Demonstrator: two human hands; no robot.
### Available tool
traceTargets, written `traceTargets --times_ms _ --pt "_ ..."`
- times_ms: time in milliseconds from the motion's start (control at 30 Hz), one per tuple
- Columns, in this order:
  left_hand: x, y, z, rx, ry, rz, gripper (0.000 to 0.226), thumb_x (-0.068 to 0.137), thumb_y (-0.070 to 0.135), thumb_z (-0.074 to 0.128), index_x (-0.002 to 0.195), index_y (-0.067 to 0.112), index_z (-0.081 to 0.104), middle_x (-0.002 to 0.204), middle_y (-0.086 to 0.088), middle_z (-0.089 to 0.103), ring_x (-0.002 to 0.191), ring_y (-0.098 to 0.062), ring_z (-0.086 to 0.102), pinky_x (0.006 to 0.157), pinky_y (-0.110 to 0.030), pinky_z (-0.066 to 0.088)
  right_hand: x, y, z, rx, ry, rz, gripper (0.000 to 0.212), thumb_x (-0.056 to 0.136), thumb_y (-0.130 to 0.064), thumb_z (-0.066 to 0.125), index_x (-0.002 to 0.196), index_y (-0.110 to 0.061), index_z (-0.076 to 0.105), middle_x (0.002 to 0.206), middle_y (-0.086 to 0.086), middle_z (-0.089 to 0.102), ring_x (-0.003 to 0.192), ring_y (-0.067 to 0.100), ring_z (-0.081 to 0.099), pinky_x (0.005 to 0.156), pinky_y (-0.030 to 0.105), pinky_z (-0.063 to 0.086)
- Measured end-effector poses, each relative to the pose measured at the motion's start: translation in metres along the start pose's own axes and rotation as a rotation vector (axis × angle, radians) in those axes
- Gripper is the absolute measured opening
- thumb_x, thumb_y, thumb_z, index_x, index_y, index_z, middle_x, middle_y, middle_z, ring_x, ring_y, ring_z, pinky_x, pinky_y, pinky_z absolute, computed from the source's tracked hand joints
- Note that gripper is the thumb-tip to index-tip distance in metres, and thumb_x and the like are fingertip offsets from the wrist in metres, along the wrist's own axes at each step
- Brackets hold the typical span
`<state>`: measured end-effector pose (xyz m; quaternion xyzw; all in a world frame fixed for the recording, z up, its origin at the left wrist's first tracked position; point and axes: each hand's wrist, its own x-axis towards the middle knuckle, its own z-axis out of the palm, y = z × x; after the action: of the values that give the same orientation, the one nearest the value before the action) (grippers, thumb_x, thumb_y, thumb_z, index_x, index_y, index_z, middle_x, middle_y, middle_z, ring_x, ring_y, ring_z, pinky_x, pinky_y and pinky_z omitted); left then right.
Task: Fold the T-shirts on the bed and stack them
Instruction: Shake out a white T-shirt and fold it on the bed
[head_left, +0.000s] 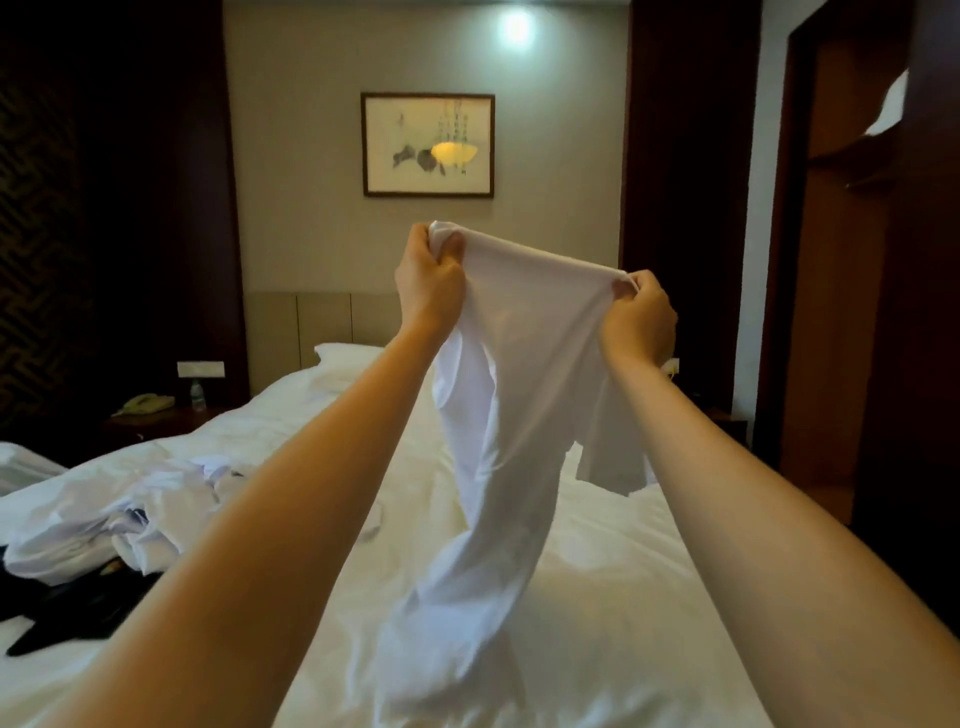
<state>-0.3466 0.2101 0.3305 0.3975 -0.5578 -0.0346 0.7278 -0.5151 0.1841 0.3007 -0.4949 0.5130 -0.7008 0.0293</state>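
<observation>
Hands (535, 296) hold white tee (514, 395) up.

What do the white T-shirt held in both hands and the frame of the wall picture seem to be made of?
The white T-shirt: thin, soft cloth, probably cotton or a blend, matte; it hangs limp in loose folds. The picture frame: dark and narrow, likely wood or a wood-look finish; the dim light leaves this open.

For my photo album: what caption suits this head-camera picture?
Left hand and right hand hold a white T-shirt up over the bed, unfolded clothes heaped at left.
</observation>
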Motion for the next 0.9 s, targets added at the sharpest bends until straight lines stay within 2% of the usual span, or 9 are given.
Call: traceTargets --times_ms 133,267,333,400,533,700,800,900 --pt "0.019 0.048 -0.007 -0.044 0.093 0.099 0.012 0.098 0.019 0.046 0.100 0.010 0.052 0.084 0.004 0.052 0.072 -0.005 0.045 0.059 -0.009 0.034 0.014 -0.047 -0.018 0.129 0.113 -0.095 0.029 0.102 -0.024 0.034 0.110 -0.010 0.058 0.107 0.007 0.065 0.093 0.022 0.059 0.072 0.026 0.042" --pt "0.030 0.079 -0.018 0.036 0.205 0.180 0.010 0.097 0.021 0.048 0.092 0.013 0.046 0.086 0.001 0.051 0.069 -0.010 0.044 0.052 -0.001 0.034 0.023 -0.076 -0.034 0.130 0.183 -0.208 0.033 0.101 -0.033 0.038 0.109 -0.010 0.060 0.105 0.007 0.066 0.095 0.023 0.060 0.070 0.026 0.038" --pt "0.032 0.085 -0.025 0.075 0.233 0.211 0.011 0.097 0.023 0.048 0.091 0.014 0.045 0.086 -0.001 0.052 0.072 -0.016 0.045 0.049 -0.006 0.034 0.027 -0.082 -0.042 0.046 0.172 -0.268 0.035 0.101 -0.037 0.038 0.109 -0.010 0.059 0.105 0.007 0.065 0.095 0.024 0.059 0.069 0.026 0.034" --pt "0.029 0.082 -0.028 0.135 0.217 0.228 0.012 0.097 0.026 0.047 0.094 0.014 0.048 0.086 -0.001 0.053 0.075 -0.018 0.046 0.053 -0.019 0.033 0.028 -0.076 -0.046 -0.047 0.129 -0.302 0.036 0.101 -0.038 0.037 0.109 -0.010 0.059 0.106 0.010 0.065 0.098 0.029 0.060 0.071 0.028 0.035" --pt "0.011 0.048 -0.030 0.283 -0.043 0.221 0.013 0.096 0.027 0.049 0.094 0.014 0.048 0.087 -0.006 0.056 0.081 -0.023 0.050 0.059 -0.027 0.033 0.014 -0.030 -0.040 -0.274 -0.017 -0.254 0.037 0.102 -0.036 0.033 0.104 -0.008 0.057 0.107 0.017 0.063 0.099 0.038 0.058 0.073 0.034 0.036" --pt "-0.017 -0.028 -0.027 0.781 -0.391 0.179 0.024 0.097 0.035 0.043 0.109 0.015 0.048 0.105 -0.022 0.062 0.097 -0.042 0.057 0.070 -0.035 0.035 -0.030 0.053 -0.017 -0.453 -0.174 -0.090 0.035 0.103 -0.033 0.030 0.104 -0.010 0.056 0.109 0.019 0.062 0.102 0.038 0.057 0.073 0.034 0.033" --pt "-0.038 -0.059 -0.025 0.924 -0.542 0.210 0.033 0.097 0.040 0.042 0.114 0.011 0.046 0.105 -0.025 0.062 0.097 -0.042 0.058 0.070 -0.036 0.037 -0.053 0.088 -0.004 -0.506 -0.246 -0.034 0.032 0.104 -0.030 0.028 0.104 -0.011 0.054 0.108 0.017 0.062 0.100 0.037 0.057 0.071 0.033 0.034" --pt "-0.042 -0.078 -0.027 1.099 -0.611 0.316 0.038 0.098 0.042 0.039 0.117 0.009 0.044 0.101 -0.023 0.065 0.092 -0.039 0.061 0.069 -0.036 0.040 -0.059 0.103 0.005 -0.569 -0.290 -0.094 0.033 0.104 -0.031 0.029 0.107 -0.010 0.054 0.106 0.015 0.064 0.097 0.035 0.059 0.068 0.032 0.035"
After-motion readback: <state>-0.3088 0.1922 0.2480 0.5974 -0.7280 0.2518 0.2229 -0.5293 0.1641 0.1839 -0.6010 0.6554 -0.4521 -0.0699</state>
